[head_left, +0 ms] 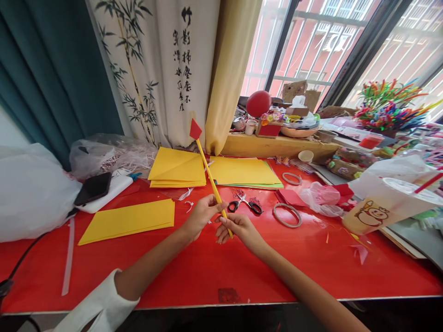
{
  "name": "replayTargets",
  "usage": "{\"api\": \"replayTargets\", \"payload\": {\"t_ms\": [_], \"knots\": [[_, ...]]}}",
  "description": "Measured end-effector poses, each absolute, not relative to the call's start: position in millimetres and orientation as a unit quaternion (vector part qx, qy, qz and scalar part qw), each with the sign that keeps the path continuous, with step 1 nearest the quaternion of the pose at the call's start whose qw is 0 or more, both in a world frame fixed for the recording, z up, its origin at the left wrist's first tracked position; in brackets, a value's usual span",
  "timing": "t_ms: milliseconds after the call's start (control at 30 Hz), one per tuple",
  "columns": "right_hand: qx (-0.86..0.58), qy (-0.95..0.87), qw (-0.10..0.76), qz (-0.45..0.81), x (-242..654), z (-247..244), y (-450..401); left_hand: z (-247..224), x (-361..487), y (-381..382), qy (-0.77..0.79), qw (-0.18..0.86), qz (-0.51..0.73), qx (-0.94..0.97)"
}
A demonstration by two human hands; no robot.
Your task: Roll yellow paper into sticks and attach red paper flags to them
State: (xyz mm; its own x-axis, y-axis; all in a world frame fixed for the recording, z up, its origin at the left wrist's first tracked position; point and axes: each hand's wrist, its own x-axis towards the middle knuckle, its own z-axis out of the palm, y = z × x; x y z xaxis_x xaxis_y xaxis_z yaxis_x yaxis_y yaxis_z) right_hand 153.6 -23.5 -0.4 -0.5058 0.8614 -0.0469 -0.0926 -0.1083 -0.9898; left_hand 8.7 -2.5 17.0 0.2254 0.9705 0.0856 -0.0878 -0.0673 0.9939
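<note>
Between my two hands a thin rolled yellow paper stick [208,171] slants up and away to the left, with a red paper diamond [195,129] at its far tip. My left hand [205,213] is closed around the stick's lower part. Just below it, my right hand [241,229] pinches the stick near its bottom end. Black-handled scissors [245,204] lie spread on the red table [194,286] beyond my right hand. Left of my left hand rests folded yellow paper [131,222].
Stacks of yellow paper [178,168] sit at the back. Tape rolls [287,215] and red paper pieces [291,198] lie to the right, near a drink cup [387,207]. A phone [92,188] and a white plastic bag [34,193] are at the left.
</note>
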Motion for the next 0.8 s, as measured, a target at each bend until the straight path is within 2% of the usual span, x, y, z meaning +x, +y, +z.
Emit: {"api": "replayTargets", "payload": {"t_ms": [600,800], "knots": [[-0.345,-0.571,0.34,0.663,154.4,-0.2,-20.9,12.2,7.1,-1.0,0.391,0.565,0.49,0.537],[-0.351,-0.569,0.343,0.66,153.5,-4.5,-19.9,12.7,8.6,-2.0,0.372,0.594,0.45,0.554]]}}
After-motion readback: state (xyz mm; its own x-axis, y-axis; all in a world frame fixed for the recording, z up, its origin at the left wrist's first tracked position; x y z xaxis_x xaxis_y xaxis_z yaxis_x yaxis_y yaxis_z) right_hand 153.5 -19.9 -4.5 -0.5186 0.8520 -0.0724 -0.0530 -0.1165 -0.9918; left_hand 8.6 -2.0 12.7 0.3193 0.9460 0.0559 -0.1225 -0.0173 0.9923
